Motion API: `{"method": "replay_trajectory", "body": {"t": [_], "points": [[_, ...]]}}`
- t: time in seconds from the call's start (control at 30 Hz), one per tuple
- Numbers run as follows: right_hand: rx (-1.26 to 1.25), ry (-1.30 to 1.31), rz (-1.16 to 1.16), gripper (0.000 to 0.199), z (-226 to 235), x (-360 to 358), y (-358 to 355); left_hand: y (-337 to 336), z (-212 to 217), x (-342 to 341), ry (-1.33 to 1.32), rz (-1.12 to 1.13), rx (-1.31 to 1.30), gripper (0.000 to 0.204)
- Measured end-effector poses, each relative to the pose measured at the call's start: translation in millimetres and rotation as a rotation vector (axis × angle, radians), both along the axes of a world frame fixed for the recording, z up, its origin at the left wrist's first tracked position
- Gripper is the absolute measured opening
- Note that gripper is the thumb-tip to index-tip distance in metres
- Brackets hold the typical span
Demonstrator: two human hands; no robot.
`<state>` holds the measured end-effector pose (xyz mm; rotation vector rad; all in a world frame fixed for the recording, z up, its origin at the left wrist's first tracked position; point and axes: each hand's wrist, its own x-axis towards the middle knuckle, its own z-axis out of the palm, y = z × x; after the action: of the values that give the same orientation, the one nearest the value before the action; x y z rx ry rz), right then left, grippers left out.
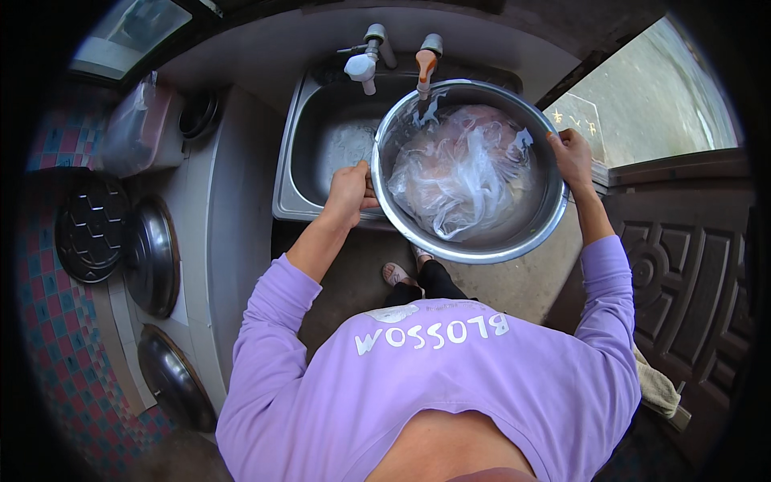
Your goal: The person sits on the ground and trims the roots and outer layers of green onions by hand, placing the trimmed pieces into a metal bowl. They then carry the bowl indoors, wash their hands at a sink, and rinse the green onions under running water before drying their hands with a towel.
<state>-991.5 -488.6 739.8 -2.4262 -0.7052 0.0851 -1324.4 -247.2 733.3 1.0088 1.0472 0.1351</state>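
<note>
We see two hands in purple sleeves (604, 281) holding one big, round metal basin (488, 257). The left grip (350, 193) is closed on the basin's left edge. The right grip (572, 157) is closed on its right edge, up near the back. The basin is over the right part of the shiny sink (331, 149), and its front pokes out past the sink, above the floor (498, 277). We cannot tell if its bottom touches the sink.

Inside the basin we see a crumpled, see-through plastic bag (470, 181). Something pinkish shows through it (we cannot tell what it is). No finger touches the bag.

At the back of the sink there are two taps. The white tap (361, 68) is over the sink, and the orange-handled tap (426, 64) is right by the basin's back edge. On our left is a pale surface (193, 233), with two dark round lids (152, 257) along the tiled wall (60, 297). A brown door (683, 265) is on our right.
</note>
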Motion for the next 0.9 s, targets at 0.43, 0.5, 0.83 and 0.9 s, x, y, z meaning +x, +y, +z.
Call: {"method": "replay_trajectory", "body": {"t": [0.43, 0.5, 0.83, 0.9], "points": [[-0.022, -0.021, -0.011, 0.038, 28.6, -15.3, -21.5, -18.4, 14.4, -9.2, -0.032, -0.079, -0.039, 0.052], [-0.049, -0.024, -0.007, 0.038, 35.3, -17.3, -26.2, -22.3, 14.4, -11.2, -0.049, -0.091, -0.047, 0.054], [-0.025, -0.098, -0.014, 0.039, 37.9, -31.1, -59.1, -33.0, 19.7, -19.3, -0.118, -0.147, -0.061, 0.062], [0.003, -0.105, -0.033, 0.037, 32.6, -34.9, -65.3, -32.5, 23.6, -21.5, -0.131, -0.157, -0.053, 0.063]]}}
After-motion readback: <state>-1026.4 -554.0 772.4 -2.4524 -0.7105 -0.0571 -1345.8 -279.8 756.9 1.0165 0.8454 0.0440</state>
